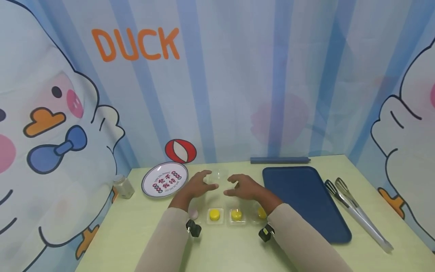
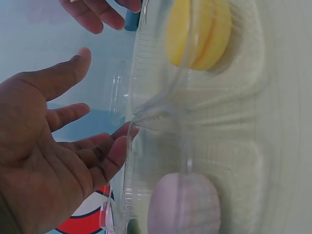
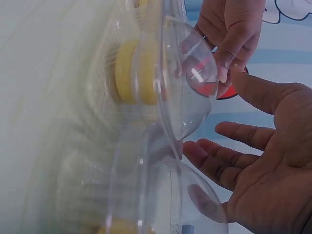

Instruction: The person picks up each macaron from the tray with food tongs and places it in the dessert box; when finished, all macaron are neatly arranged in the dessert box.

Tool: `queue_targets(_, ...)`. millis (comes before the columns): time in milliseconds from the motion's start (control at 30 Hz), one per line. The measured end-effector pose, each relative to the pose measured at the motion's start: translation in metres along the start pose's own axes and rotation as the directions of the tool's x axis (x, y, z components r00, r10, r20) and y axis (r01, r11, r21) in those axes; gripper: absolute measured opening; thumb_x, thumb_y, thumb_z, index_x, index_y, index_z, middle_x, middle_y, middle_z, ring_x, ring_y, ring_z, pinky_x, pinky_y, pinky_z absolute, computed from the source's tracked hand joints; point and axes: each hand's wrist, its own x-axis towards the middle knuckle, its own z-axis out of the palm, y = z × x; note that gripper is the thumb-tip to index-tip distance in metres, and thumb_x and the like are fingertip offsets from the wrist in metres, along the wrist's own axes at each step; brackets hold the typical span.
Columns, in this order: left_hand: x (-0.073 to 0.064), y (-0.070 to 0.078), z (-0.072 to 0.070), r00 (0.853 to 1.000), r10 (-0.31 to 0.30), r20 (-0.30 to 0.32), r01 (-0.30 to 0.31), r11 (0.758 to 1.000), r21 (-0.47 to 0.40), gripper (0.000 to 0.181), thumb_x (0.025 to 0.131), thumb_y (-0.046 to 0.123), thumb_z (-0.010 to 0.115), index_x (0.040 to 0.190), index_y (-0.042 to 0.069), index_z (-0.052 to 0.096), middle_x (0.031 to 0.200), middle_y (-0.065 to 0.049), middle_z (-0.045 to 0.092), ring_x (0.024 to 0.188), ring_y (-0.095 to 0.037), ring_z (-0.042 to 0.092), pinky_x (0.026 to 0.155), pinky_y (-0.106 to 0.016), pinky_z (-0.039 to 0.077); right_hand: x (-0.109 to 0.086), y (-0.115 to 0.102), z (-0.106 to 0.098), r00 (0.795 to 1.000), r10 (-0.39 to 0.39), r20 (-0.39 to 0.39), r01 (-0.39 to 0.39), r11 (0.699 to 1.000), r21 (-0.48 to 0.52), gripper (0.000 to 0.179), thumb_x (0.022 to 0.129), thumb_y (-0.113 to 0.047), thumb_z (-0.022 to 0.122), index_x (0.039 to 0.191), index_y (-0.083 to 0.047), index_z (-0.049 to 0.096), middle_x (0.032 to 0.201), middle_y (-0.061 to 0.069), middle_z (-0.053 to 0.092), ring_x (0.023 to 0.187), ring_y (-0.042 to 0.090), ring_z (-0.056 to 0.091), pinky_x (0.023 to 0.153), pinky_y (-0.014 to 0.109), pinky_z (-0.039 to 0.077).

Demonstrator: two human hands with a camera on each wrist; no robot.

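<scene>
Both hands hover over the middle of the table with fingers spread and nothing gripped, the left hand [image 1: 198,186] facing the right hand [image 1: 247,186]. Just beyond their fingertips is a faint clear plastic piece [image 1: 219,174]; whether they touch it I cannot tell. Nearer the wearer runs a row of clear plastic boxes. Two of these hold yellow macarons [image 1: 214,215] in plain sight, another yellow macaron [image 1: 261,213] is partly behind the right forearm, and a pale pink macaron [image 2: 183,204] lies by the left one. Domed clear lids [image 3: 192,83] show in the right wrist view.
A white plate [image 1: 164,180] with red lettering lies at the back left, beside a small shaker jar [image 1: 123,186]. To the right are a dark blue tray [image 1: 302,200] and metal tongs [image 1: 361,215]. A grey-blue bar [image 1: 280,160] lies along the back edge.
</scene>
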Motion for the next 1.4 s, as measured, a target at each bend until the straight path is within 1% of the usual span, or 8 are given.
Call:
queue_targets(100, 0.002, 0.001, 0.000, 1.000, -0.012, 0.002, 0.012, 1.000, 0.001, 0.080, 0.099, 0.040, 0.080, 0.164, 0.009, 0.046, 0.170, -0.022, 0.045, 0.157, -0.045, 0.044, 0.129, -0.066, 0.037, 0.006, 0.001, 0.000, 1.000, -0.002, 0.011, 0.001, 1.000, 0.015, 0.067, 0.103, -0.034, 0.076, 0.153, 0.005, 0.055, 0.155, 0.031, 0.058, 0.131, 0.046, 0.068, 0.107, 0.057, 0.060)
queue_targets(233, 0.004, 0.000, 0.001, 1.000, -0.021, 0.006, 0.021, 1.000, 0.004, 0.080, 0.099, 0.038, 0.080, 0.164, 0.009, 0.046, 0.169, -0.023, 0.047, 0.156, -0.046, 0.046, 0.129, -0.065, 0.038, 0.013, 0.003, -0.001, 0.999, 0.020, 0.034, -0.020, 1.000, 0.011, 0.071, 0.103, -0.035, 0.075, 0.156, 0.006, 0.051, 0.157, 0.033, 0.056, 0.136, 0.047, 0.064, 0.111, 0.058, 0.057)
queue_targets(367, 0.009, -0.001, 0.001, 1.000, -0.024, 0.009, 0.024, 1.000, 0.020, 0.078, 0.099, 0.037, 0.081, 0.164, 0.009, 0.046, 0.167, -0.023, 0.050, 0.154, -0.046, 0.049, 0.128, -0.064, 0.041, 0.019, 0.003, -0.003, 0.997, 0.060, 0.050, -0.060, 0.998, -0.009, 0.075, 0.102, -0.037, 0.076, 0.159, 0.003, 0.048, 0.159, 0.031, 0.054, 0.146, 0.048, 0.056, 0.118, 0.062, 0.051)
queue_targets(600, 0.017, -0.002, 0.002, 1.000, -0.009, 0.024, 0.008, 0.999, 0.040, 0.076, 0.099, 0.028, 0.081, 0.164, 0.007, 0.046, 0.165, -0.023, 0.052, 0.152, -0.045, 0.052, 0.127, -0.062, 0.043, 0.027, -0.002, -0.004, 0.987, 0.121, 0.110, -0.124, 0.992, 0.023, 0.082, 0.103, -0.040, 0.075, 0.166, -0.001, 0.040, 0.167, 0.028, 0.047, 0.155, 0.048, 0.046, 0.124, 0.065, 0.044)
queue_targets(800, 0.021, 0.002, 0.003, 0.999, -0.036, 0.033, 0.033, 0.997, 0.064, 0.074, 0.099, 0.023, 0.080, 0.164, 0.008, 0.047, 0.166, -0.022, 0.052, 0.154, -0.044, 0.050, 0.128, -0.061, 0.041, 0.033, -0.003, -0.001, 0.981, 0.152, 0.122, -0.155, 0.988, 0.020, 0.088, 0.100, -0.040, 0.079, 0.168, -0.004, 0.038, 0.170, 0.025, 0.044, 0.159, 0.046, 0.042, 0.128, 0.064, 0.040)
queue_targets(1033, 0.021, 0.007, 0.004, 0.997, -0.066, 0.036, 0.064, 0.996, 0.060, 0.072, 0.098, 0.016, 0.080, 0.163, 0.009, 0.049, 0.163, -0.024, 0.054, 0.150, -0.043, 0.055, 0.126, -0.060, 0.045, 0.037, -0.002, 0.000, 0.979, 0.153, 0.138, -0.157, 0.987, 0.019, 0.090, 0.099, -0.039, 0.080, 0.170, -0.006, 0.036, 0.173, 0.022, 0.041, 0.162, 0.045, 0.037, 0.131, 0.065, 0.035)
queue_targets(1200, 0.019, 0.008, 0.005, 0.998, -0.056, 0.041, 0.053, 0.996, 0.075, 0.067, 0.100, 0.012, 0.079, 0.160, 0.009, 0.051, 0.158, -0.026, 0.058, 0.136, -0.040, 0.067, 0.121, -0.057, 0.051, 0.037, 0.000, 0.000, 0.981, 0.145, 0.130, -0.147, 0.989, 0.009, 0.087, 0.100, -0.039, 0.079, 0.169, -0.005, 0.038, 0.174, 0.021, 0.041, 0.163, 0.044, 0.036, 0.131, 0.064, 0.035)
queue_targets(1400, 0.018, 0.008, 0.005, 0.998, -0.036, 0.044, 0.032, 0.996, 0.082, 0.065, 0.099, 0.011, 0.079, 0.158, 0.007, 0.053, 0.155, -0.025, 0.061, 0.134, -0.040, 0.068, 0.119, -0.056, 0.052, 0.037, 0.006, 0.000, 0.984, 0.139, 0.111, -0.141, 0.990, 0.006, 0.082, 0.101, -0.039, 0.079, 0.166, -0.004, 0.043, 0.174, 0.020, 0.042, 0.163, 0.043, 0.036, 0.131, 0.062, 0.036)
